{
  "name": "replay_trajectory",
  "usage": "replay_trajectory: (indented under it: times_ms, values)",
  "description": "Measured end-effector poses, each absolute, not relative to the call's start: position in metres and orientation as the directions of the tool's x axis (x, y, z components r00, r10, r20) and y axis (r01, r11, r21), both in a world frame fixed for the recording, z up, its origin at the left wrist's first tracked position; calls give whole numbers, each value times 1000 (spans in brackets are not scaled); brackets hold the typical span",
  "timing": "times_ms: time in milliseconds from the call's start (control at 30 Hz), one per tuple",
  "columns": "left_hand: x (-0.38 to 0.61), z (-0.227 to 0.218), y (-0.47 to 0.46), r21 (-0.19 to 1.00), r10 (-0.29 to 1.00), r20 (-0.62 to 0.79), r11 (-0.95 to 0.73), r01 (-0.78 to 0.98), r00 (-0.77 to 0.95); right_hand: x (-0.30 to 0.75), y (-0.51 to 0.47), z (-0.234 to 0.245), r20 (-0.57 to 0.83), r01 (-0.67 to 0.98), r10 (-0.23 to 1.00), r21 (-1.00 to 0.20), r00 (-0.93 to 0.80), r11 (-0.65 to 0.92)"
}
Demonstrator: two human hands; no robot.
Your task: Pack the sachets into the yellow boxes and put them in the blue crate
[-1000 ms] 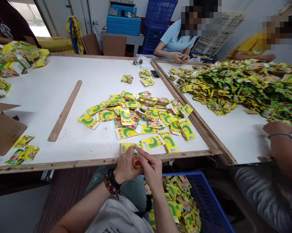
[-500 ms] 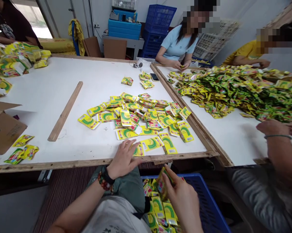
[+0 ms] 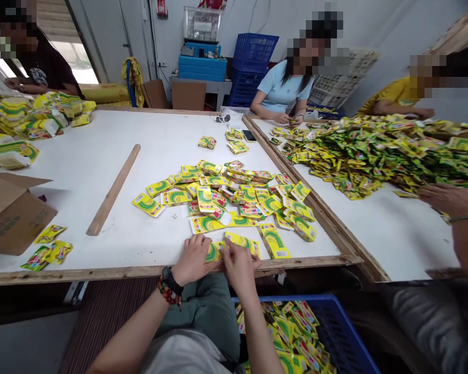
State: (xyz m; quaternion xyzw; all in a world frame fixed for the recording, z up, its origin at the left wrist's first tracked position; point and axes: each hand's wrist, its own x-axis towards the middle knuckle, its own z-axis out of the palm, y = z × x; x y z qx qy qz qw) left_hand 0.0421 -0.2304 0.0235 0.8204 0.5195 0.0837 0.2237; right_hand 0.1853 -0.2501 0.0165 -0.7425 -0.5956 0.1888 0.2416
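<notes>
L fingers [image 3: 201, 248] slightly spread, tips down on a yellow packet [image 3: 214, 253] at the table edge; R fingers [image 3: 234, 254] bunched close together right beside it, w/ a 2nd packet [image 3: 242, 242] just past them. Can't tell if either hand pinches, tips partly hidden. L hand [image 3: 192, 261] & R hand [image 3: 239, 270] nearly touching, wrists low, forearms running up from the lap; beads [image 3: 167, 293] + black band [image 3: 171, 279] on L wrist. On the table [image 3: 62, 182], loose pile [image 3: 226, 200] mid-way, lots left there, plus small clumps [image 3: 234, 140] further up. Blue crate [image 3: 337, 322] by R knee holds a good layer of packets [image 3: 284, 332], not full. Much bigger heap [image 3: 374, 156] on next table [image 3: 377, 239], w/ a co-worker's hand [image 3: 448, 200] at its near edge, so plenty left overall.
</notes>
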Motion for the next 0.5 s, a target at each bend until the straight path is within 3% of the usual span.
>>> replay_trajectory:
  times_ms: [100, 200, 267, 367, 433, 500]
  values:
    - [45, 22, -234, 507, 900, 14, -381, 773, 435, 187, -246, 17, -57, 345, 950, -924, 306, -166]
    - [47, 20, -234, 652, 911, 186, -394, 648, 367, 190, -247, 35, -115, -61, 949, -993, 293, -101]
    - [44, 20, -232, 808, 925, 192, -338, 483, 327, 194, -251, 52, -32, -42, 965, -999, 261, -22]
    - [38, 22, -229, 968, 892, 52, -155, 196, 449, 202, -259, 70, 183, 248, 956, -961, 230, 124]
    - [39, 22, -231, 983, 867, -3, -88, 159, 499, 205, -263, 71, 200, 305, 962, -943, 186, 137]
    - [45, 19, -238, 959, 929, 40, -140, 248, 369, 205, -264, 65, 130, 238, 972, -968, 195, 82]
